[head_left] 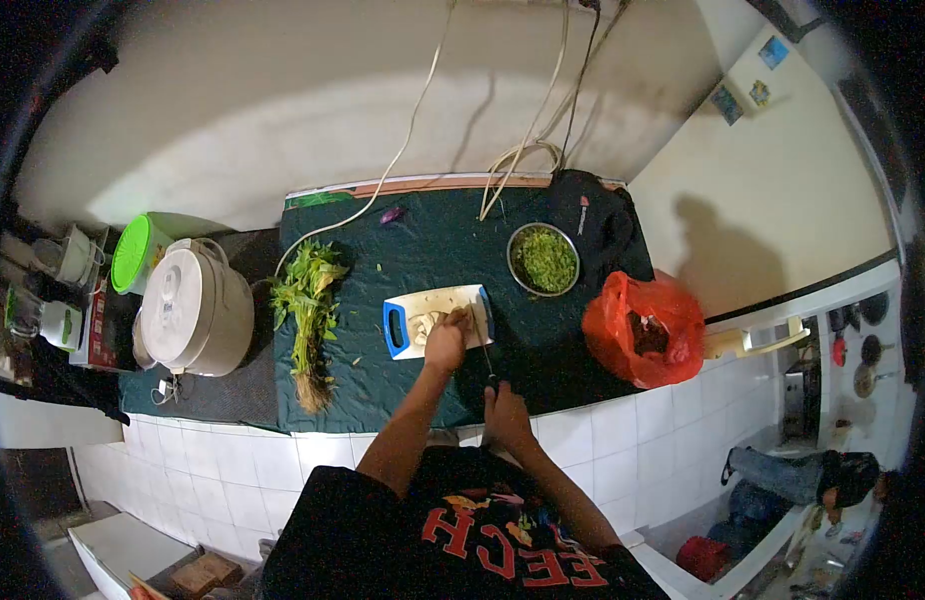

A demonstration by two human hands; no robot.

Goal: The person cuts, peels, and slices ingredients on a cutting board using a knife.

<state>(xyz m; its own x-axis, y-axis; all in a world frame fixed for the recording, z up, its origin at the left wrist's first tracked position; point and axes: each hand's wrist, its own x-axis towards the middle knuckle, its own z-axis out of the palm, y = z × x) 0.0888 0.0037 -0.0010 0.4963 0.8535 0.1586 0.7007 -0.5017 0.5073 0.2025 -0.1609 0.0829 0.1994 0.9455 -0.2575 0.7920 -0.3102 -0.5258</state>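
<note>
Now I'm pinning the food (430, 324) on the board (408, 327) with my left hand (446, 345), fingers curled over it; my right hand (505, 408) is gripping the knife (486, 358) closed-fisted to slice.

- The left hand (446, 343) covers most of the pale food on the board (403, 320); what that food is cannot be told.
- The knife (486, 352) is a thin dark line, its blade too small to make out, its handle hidden in the right hand (505, 412).
- The bowl (544, 259) holds something green and chopped, too fine to name.
- The red bag (644, 330) hides its contents in shadow.
- The purple bit (392, 214) on the mat is too small to identify.
- Shelf items at far left are blurred and cut by the dark rim.
</note>
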